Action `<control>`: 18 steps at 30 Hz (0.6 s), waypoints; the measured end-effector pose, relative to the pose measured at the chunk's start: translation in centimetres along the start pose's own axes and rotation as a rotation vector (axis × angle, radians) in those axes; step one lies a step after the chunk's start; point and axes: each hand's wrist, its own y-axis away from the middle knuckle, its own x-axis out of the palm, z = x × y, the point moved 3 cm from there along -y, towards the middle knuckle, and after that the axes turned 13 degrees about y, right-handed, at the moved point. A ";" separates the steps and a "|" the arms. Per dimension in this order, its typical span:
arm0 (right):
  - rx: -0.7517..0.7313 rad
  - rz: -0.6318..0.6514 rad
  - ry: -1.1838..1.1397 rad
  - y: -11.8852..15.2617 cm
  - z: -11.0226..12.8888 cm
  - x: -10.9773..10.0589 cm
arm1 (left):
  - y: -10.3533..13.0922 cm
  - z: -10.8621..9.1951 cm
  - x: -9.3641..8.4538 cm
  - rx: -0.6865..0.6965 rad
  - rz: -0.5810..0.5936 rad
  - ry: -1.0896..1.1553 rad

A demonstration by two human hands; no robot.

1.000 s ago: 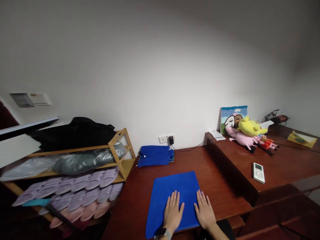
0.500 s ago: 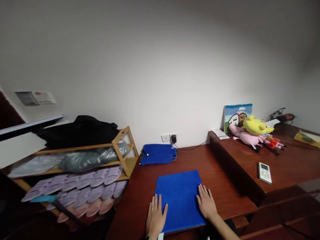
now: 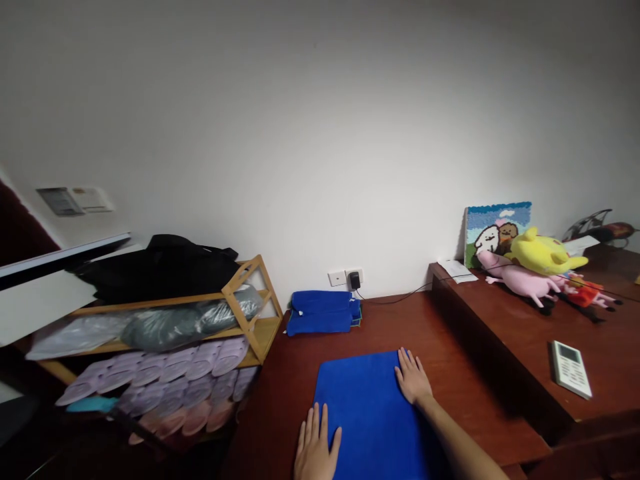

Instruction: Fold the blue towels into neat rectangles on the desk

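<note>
A blue cloth (image 3: pixel 367 413) lies spread flat on the reddish-brown wooden desk (image 3: pixel 270 413), its near edge cut off by the bottom of the view. On its left edge rests my left hand (image 3: pixel 317 447), palm down with the fingers stretched out. My right hand (image 3: pixel 414 379) lies flat over the cloth's far right corner, fingers extended. Neither hand grips anything. Farther back, near the wall, folded blue cloths (image 3: pixel 323 312) sit in a low pile.
Left of the desk, a wooden rack (image 3: pixel 260 327) holds slippers (image 3: pixel 183 363), plastic-wrapped items and a black bag (image 3: pixel 165 270). A raised desk section on the right carries plush toys (image 3: pixel 543 253), a picture (image 3: pixel 500 230) and a white remote (image 3: pixel 571 369). A black plug (image 3: pixel 355 280) with a cable is in the wall socket.
My right hand has slid forward along the cloth's right edge to its far corner. My left hand stays on the left edge. The view has shifted slightly.
</note>
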 end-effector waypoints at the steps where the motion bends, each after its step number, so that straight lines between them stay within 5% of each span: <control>1: -0.001 0.001 -0.003 0.1 0.0 0.1 | -0.3 -0.2 0.0 0.001 -0.012 -0.011; 4: 0.002 -0.003 -0.006 0.2 0.0 0.1 | -2.1 -2.9 0.3 0.037 -0.079 -0.011; 12: -0.012 -0.012 -0.005 0.2 -0.2 -0.1 | -10.2 -17.7 4.8 0.396 0.091 0.178; 15: -0.013 -0.008 0.004 0.1 -0.2 0.1 | -11.4 -18.2 6.0 0.378 0.154 0.190; 18: -0.001 -0.006 0.003 -0.1 -0.3 0.4 | -11.6 -14.7 5.4 0.304 0.154 0.152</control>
